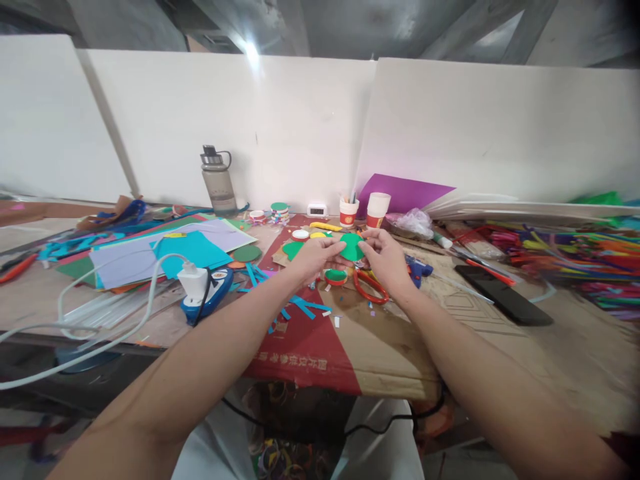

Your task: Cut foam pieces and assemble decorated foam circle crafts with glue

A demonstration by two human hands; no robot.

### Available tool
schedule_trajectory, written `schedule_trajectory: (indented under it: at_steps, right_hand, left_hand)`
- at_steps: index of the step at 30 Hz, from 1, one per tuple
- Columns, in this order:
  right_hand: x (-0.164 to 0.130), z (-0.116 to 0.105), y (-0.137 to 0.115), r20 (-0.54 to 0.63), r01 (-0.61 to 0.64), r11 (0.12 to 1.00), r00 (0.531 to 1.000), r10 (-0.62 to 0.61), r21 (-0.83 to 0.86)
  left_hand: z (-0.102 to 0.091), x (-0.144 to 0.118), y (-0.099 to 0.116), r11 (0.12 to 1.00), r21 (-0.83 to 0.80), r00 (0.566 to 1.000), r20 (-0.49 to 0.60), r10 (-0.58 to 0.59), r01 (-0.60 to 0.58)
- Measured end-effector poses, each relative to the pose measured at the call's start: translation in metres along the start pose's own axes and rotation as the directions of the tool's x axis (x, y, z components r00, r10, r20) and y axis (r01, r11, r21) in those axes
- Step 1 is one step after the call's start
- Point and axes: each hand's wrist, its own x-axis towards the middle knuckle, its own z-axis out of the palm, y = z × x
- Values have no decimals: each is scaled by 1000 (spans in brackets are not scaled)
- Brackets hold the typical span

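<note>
Both hands met over the cardboard sheet (pixel 320 347): the left hand (pixel 313 257) and right hand (pixel 383 257) each pinched an edge of a green paper disc (pixel 352 247), held just above the sheet's far end. Beneath the disc lay red-handled scissors (pixel 371 285) and a small red lid (pixel 335 277) with green inside; blue paper strips (pixel 300 305) were scattered to the left of these. Judging from the light two-sided pinch, the thin disc could crease or tear if the hands pulled apart, and a drop would land it among the scraps. A glue gun (pixel 206 293) on its white cord sat well left of the disc, near enough for a forearm to snag. The sheet's red panel bore printed characters, upside down and too blurred to read.
</note>
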Motion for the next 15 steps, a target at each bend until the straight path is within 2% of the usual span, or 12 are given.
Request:
schedule_trajectory:
  at_steps: [4, 9, 11, 13, 15]
  right_hand:
    - [2, -3, 4, -10, 9, 999, 1000, -9, -36]
    - [11, -30, 6, -111, -91, 940, 992, 57, -328]
    - [14, -49, 3, -139, -112, 854, 989, 47, -509]
    - [14, -69, 2, -182, -161, 700, 982, 45, -695]
    - [10, -87, 5, -196, -219, 548, 975, 101, -807]
  left_hand:
    - [0, -1, -1, 999, 15, 993, -111, -35, 36]
    - [-15, 3, 6, 999, -15, 955, -295, 24, -29]
    - [-24, 5, 8, 997, -23, 932, -357, 66, -79]
    - [-31, 8, 10, 992, -37, 917, -387, 100, -124]
    - [-35, 11, 10, 986, -45, 910, -393, 129, -160]
